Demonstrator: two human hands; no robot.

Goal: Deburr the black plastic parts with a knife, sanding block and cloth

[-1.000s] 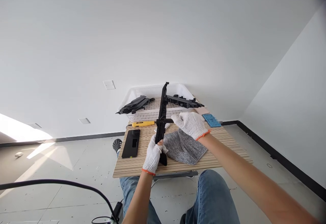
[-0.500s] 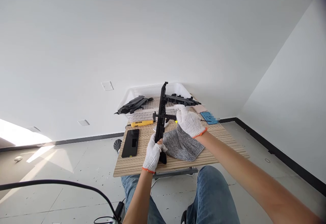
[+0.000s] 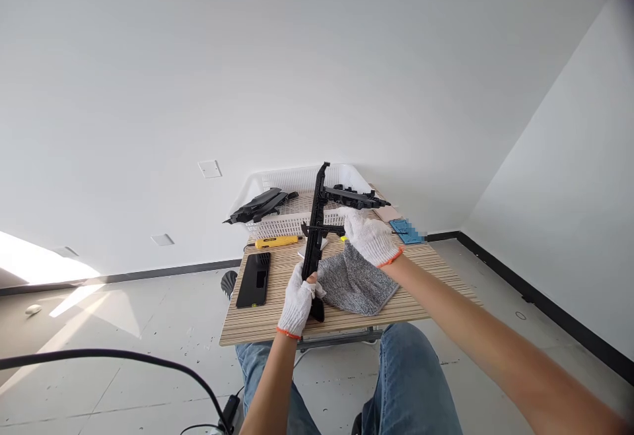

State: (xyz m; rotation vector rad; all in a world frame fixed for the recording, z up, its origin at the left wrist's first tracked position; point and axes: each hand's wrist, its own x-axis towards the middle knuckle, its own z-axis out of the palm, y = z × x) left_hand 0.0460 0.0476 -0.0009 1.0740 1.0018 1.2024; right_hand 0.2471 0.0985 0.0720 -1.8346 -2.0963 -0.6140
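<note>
My left hand (image 3: 296,303), in a white knitted glove with an orange cuff, is wrapped round the lower part of a long black plastic trim piece (image 3: 317,214). The piece stands tilted over the table, its hooked tip pointing away from me. In my right hand (image 3: 367,234), gloved alike, is a black caliper (image 3: 331,230). The caliper lies across the trim piece near its middle, and its jaws appear to be at the piece's edges. Whether they touch is too small to tell. My right fingers hide part of the caliper.
A white plastic basket (image 3: 277,228) at the back holds several black plastic parts (image 3: 262,204). On the slatted table (image 3: 257,324) lie a black phone (image 3: 254,280), a yellow-handled tool (image 3: 276,241), a grey cloth (image 3: 356,280) and a blue item (image 3: 406,231). A black cable (image 3: 123,354) crosses lower left.
The trim piece and caliper have shifted very slightly down and right in view. The caliper's jaws appear turned a little across the piece. Both hands keep their holds.
</note>
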